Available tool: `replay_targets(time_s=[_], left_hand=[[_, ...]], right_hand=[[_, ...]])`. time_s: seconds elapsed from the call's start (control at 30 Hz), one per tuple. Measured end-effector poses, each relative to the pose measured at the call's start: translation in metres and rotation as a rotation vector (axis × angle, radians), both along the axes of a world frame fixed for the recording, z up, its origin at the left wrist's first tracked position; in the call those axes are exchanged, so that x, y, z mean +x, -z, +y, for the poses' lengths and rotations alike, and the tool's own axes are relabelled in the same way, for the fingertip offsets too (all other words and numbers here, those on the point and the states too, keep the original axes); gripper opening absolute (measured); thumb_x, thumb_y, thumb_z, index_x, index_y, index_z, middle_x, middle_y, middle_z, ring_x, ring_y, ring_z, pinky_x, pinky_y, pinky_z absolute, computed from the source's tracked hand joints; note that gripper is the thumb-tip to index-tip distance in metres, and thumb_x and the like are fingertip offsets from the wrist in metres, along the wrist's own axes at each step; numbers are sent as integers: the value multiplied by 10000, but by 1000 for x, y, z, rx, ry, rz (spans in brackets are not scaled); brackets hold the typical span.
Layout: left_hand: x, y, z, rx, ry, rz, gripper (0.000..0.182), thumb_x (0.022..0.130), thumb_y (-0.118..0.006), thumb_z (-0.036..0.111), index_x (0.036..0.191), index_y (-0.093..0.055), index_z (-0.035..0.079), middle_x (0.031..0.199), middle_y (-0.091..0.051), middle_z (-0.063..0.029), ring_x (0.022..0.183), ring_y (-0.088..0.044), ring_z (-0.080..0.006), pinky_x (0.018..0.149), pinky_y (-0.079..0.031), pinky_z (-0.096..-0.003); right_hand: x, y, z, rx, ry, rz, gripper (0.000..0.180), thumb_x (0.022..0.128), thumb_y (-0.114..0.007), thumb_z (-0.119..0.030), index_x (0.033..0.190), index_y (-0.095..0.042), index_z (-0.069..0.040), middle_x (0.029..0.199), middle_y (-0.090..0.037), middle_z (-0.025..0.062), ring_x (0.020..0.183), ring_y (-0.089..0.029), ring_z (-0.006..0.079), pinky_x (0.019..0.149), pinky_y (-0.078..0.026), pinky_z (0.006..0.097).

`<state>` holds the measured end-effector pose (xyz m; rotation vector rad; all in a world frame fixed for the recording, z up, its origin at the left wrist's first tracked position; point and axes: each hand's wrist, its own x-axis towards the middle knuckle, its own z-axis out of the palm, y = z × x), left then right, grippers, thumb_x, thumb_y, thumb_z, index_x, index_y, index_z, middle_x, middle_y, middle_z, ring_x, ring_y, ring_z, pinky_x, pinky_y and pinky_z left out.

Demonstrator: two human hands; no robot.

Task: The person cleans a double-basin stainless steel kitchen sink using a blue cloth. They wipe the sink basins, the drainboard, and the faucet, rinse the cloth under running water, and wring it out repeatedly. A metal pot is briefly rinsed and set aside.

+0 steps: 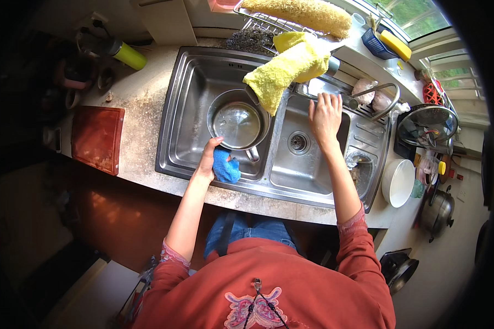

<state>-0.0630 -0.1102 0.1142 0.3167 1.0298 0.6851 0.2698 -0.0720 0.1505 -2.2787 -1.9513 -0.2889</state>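
A round metal pot [237, 123] with a looped handle sits in the left basin of a stainless steel double sink [168, 123]. My left hand [210, 158] grips the pot's near left rim with the thumb, and a blue cloth [226, 166] is held against its underside by the fingers. Over the right basin, my right hand [326, 117] reaches to the back edge near the faucet base, palm down; its fingertips lie beside a white shiny item [318, 87], and whether they touch it is unclear. A yellow towel [286, 68] hangs over the faucet area, hiding part of it.
A red cutting board [96, 140] lies on the left counter, with a green cup [129, 56] behind it. A white bowl [398, 183] stands right of the sink. Behind are a wire rack [263, 22] with a loofah [304, 14], and a blue basket [378, 43] on the sill.
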Motion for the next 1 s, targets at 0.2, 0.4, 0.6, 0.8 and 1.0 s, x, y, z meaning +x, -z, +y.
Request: replay_targets(time_s=[0.2, 0.4, 0.6, 0.8, 1.0], left_hand=[[1, -5, 7, 68, 16, 139, 546, 752, -696, 412, 1120, -526, 46, 905, -553, -53, 724, -562, -137, 585, -481, -288], [-2, 7, 18, 253, 111, 247, 464, 734, -736, 310, 1059, -510, 68, 899, -549, -39, 812, -545, -127, 687, -477, -272], [-29, 31, 40, 282, 133, 75, 485, 733, -726, 293, 1101, -509, 64, 988, -550, -54, 881, -538, -125, 760, -462, -260], [-35, 32, 58, 378, 131, 135, 480, 698, -771, 244, 1050, -496, 69, 935, -553, -35, 870, -535, -127, 768, -449, -266], [-28, 39, 73, 792, -5, 353, 464, 660, -820, 214, 961, -501, 66, 867, -541, -14, 797, -510, -101, 714, -453, -261]], right_hand=[[-46, -9, -22, 212, -269, 477, 379, 868, -584, -197, 1202, -583, -18, 1270, -555, 186, 1225, -486, 338, 1080, -341, 436], [-148, 25, -2, -488, -539, 790, 588, 867, -550, -186, 1402, -372, -17, 1456, -354, 200, 1290, -393, 431, 1079, -338, 462], [-179, 51, 16, -675, -901, 842, 569, 920, -436, -165, 1466, -291, -96, 1535, -233, 175, 1432, -187, 359, 1145, -265, 442], [-160, 15, 20, -1135, -570, 426, 375, 901, -453, -257, 1166, -591, -30, 1186, -615, 164, 1238, -478, 323, 1060, -326, 446], [-187, 48, -4, -280, -579, 672, 255, 869, -438, -233, 895, -605, -42, 930, -654, 133, 971, -587, 294, 880, -408, 392]])
